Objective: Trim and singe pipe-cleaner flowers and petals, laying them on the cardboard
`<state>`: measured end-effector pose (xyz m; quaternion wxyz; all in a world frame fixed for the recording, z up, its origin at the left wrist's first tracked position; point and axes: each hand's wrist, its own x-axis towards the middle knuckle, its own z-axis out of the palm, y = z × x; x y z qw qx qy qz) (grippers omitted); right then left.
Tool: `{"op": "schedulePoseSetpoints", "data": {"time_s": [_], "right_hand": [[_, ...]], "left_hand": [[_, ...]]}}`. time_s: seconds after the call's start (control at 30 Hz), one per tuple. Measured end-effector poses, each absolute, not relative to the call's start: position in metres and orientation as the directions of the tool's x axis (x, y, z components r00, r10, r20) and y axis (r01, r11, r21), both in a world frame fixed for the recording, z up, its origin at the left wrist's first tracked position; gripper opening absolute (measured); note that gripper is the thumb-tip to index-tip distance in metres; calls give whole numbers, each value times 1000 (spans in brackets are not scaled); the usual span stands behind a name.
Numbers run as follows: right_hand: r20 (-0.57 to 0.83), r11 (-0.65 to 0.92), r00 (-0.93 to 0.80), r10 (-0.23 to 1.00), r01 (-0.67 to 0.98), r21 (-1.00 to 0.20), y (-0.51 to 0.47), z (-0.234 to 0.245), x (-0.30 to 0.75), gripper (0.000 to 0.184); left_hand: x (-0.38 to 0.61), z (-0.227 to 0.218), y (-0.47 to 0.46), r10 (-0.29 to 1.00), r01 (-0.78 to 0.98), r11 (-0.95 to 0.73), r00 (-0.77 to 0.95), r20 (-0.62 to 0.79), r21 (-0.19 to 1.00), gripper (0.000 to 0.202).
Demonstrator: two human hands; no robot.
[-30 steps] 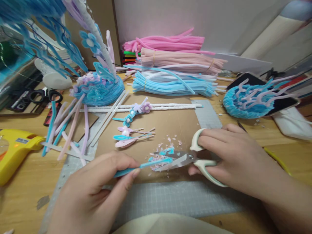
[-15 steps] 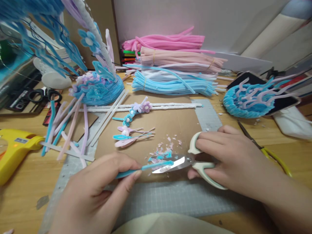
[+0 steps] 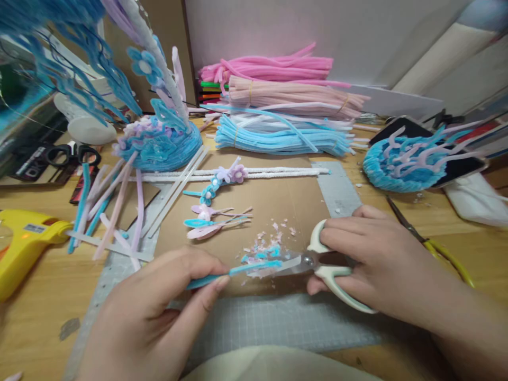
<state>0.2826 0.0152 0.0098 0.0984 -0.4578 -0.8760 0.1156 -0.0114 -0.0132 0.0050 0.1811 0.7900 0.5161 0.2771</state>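
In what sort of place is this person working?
Probably a craft workspace: it shows a yellow glue gun, a bundle of blue fuzzy stems and, in the right hand, pale-handled scissors.

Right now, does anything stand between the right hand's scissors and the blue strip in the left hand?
Nothing visible does: in this view the scissors in the right hand overlap the free end of the blue strip pinched in the left hand. Trimmings lie on the cardboard nearby.

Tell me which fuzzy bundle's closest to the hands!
The light-blue pipe-cleaner bundle, in front; the pale-pink bundle and bright-pink bundle lie farther back.
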Motion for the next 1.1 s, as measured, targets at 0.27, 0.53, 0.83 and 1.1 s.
{"op": "schedulePoseSetpoints", "data": {"time_s": [0.27,0.53,0.83,1.1], "right_hand": [[82,563,-572,816,757,-331,16,9,284,33],[80,562,-572,816,754,-341,16,12,283,33],[80,547,-557,827,763,-344,15,11,284,32],[152,571,-552,820,772,-280,15,9,287,47]], "left_hand": [[-12,4,-15,927,724,-376,286,245,578,11],[-12,3,-16,930,723,-366,264,255,586,12],[-10,3,-12,928,724,-371,256,272,582,11],[-7,4,-11,929,710,-367,256,266,600,8]]}}
